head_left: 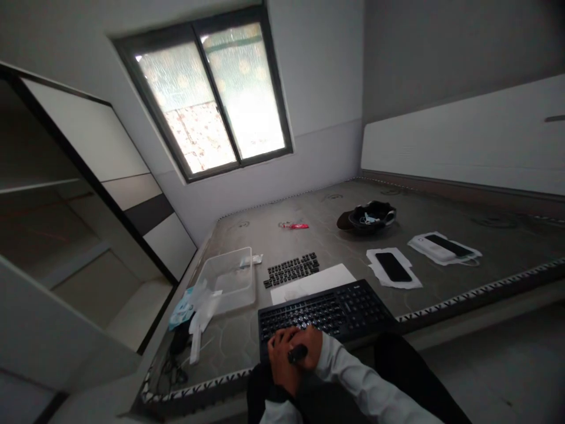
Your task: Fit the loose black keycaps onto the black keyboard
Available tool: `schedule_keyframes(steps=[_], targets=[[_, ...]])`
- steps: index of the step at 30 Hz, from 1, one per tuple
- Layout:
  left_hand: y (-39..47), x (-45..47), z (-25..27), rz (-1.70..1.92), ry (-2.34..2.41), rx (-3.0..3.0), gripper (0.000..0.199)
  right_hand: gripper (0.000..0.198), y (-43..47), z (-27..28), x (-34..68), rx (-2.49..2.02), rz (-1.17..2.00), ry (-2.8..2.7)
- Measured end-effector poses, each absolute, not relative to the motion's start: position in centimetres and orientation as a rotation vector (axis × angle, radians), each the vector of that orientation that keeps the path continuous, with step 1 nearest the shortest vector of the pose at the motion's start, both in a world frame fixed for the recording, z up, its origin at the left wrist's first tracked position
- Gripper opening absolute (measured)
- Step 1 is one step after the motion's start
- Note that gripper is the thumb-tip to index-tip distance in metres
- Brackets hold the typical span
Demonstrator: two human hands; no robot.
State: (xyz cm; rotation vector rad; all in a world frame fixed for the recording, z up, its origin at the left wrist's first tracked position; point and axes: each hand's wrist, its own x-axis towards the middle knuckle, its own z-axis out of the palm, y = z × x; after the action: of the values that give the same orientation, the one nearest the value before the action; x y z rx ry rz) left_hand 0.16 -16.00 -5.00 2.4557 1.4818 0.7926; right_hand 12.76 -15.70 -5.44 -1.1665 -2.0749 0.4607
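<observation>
A black keyboard (pixel 357 306) lies tilted at the bed's front edge, partly over my lap. At its lower left edge my left hand (pixel 281 353) has its fingers bent and closed over the key area; whatever lies under the fingertips is hidden. Pressed close beside it, my right hand (pixel 312 344) is wrapped round a dark tool with a rounded black handle end (pixel 298 353). The tool's working tip is out of sight behind the hands. Beyond the keyboard, loose black keycaps (pixel 292 271) are laid out in rows near a white sheet (pixel 315 282).
A clear plastic box (pixel 238 294) stands left, with a blue-and-white packet (pixel 180 309) and dark cables (pixel 176 353) beside it. Two phones (pixel 392 267) (pixel 448 244) lie on white wrappings at right. Farther back are a cap (pixel 371 218) and a red item (pixel 299 226).
</observation>
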Motion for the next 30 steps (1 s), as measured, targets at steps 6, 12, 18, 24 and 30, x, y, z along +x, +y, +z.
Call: schedule_keyframes(steps=[6,12,18,24,30], targets=[[-16.1,0.3,-5.0,0.785,1.554,2.422,0.037,0.024,-15.1,-3.9,12.7,-1.072,0.581,-2.087],[-15.8,0.6,-4.0,0.724,1.55,2.45,0.026,0.016,-14.5,-3.4,13.6,-1.315,0.513,-1.842],[-15.2,0.1,-3.4,0.66,1.291,2.52,0.026,0.024,-17.0,-3.5,17.1,-1.467,0.098,-1.876],[-14.3,-0.9,-3.1,0.628,1.118,2.493,0.025,0.023,-21.3,-8.4,22.0,-1.508,-0.19,-1.944],[-14.3,-0.3,-3.0,0.509,1.17,2.667,0.021,0.038,-21.9,-9.0,23.4,-1.764,-0.124,-1.96]])
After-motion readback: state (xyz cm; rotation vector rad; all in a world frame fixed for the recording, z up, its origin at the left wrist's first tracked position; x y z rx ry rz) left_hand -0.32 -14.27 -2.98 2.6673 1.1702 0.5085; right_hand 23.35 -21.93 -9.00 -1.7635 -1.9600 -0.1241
